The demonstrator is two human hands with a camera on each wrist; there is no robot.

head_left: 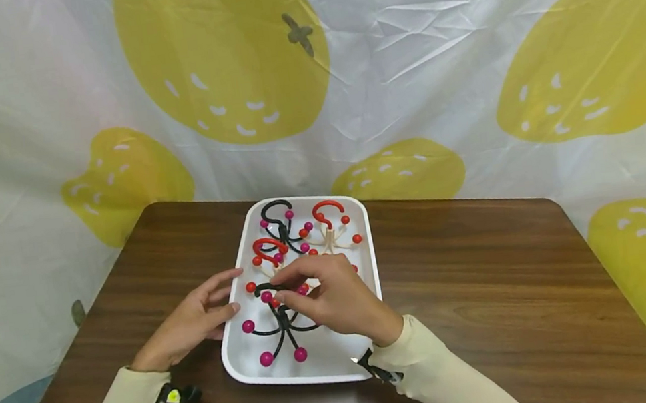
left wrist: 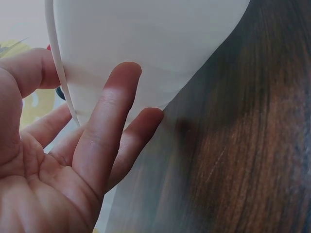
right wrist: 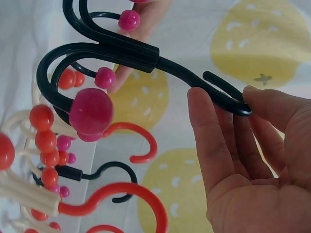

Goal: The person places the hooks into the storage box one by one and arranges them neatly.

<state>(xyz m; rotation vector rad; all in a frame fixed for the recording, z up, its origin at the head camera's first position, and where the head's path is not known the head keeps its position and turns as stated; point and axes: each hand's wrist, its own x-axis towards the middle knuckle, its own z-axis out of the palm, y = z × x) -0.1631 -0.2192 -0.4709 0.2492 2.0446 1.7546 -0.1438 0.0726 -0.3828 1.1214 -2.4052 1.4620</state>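
Observation:
A white tray (head_left: 342, 358) holds several multi-armed hook hangers with ball tips. My right hand (head_left: 334, 294) pinches the curved hook of a black hanger (head_left: 283, 324) with pink balls, near the tray's front. In the right wrist view, the thumb and fingers of that right hand (right wrist: 252, 160) meet at the hook end of the black hanger (right wrist: 131, 53). At the tray's left side, my left hand (head_left: 195, 318) rests against the rim with extended fingers. The left wrist view shows this left hand (left wrist: 73, 160) beside the tray's outer wall (left wrist: 146, 39).
Behind the held hanger lie another black hanger (head_left: 283, 233) with pink balls and cream hangers with red hooks, one red hook (head_left: 328, 203) at the back right. The wooden table (head_left: 477, 276) extends on both sides. A lemon-patterned curtain (head_left: 381, 87) hangs behind it.

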